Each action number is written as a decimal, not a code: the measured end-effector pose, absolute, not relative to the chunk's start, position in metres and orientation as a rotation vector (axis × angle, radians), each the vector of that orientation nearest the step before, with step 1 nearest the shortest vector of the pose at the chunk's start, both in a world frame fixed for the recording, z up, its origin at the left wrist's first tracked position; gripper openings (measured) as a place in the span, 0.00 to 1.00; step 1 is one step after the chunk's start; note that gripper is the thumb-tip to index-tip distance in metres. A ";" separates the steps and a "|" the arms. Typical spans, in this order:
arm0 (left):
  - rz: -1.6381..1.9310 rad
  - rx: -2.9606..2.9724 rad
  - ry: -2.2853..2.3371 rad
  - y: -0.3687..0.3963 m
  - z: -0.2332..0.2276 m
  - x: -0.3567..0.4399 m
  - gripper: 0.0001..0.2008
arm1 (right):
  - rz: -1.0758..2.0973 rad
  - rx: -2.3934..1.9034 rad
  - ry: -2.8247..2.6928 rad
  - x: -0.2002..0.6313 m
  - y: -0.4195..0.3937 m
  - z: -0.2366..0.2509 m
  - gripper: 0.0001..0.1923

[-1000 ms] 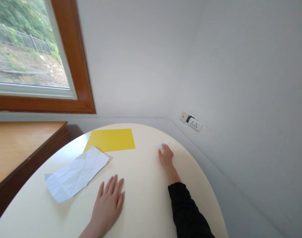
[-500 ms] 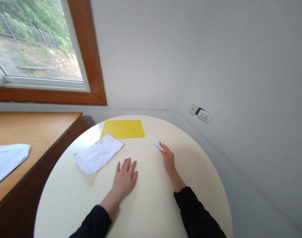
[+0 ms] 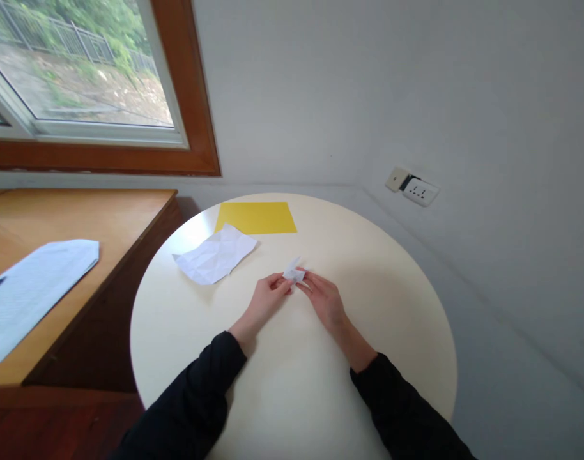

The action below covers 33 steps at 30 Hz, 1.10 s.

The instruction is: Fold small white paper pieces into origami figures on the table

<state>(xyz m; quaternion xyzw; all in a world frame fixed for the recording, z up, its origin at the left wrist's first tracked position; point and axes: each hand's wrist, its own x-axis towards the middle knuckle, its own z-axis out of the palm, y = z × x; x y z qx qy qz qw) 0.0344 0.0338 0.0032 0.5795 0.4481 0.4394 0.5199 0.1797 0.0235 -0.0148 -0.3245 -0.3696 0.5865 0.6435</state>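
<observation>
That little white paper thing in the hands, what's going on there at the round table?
A person in black sleeves holds a small folded white paper piece between the fingertips of the left hand and the right hand, just above the round cream table. Farther back on the table lie a creased white sheet and a flat yellow sheet. A printed page rests on the wooden desk to the left.

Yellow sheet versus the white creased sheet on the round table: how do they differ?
The yellow sheet lies smooth and flat; the white creased sheet is covered in fold lines and lifts slightly. The yellow sheet sits square at the far edge of the table; the white creased sheet lies askew, nearer the hands, its corner overlapping the yellow. Both lie untouched on the table.
</observation>
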 end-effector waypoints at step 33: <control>1.106 1.245 1.126 0.025 0.010 0.035 0.16 | 1.237 -0.998 -0.972 0.176 0.027 -0.018 0.25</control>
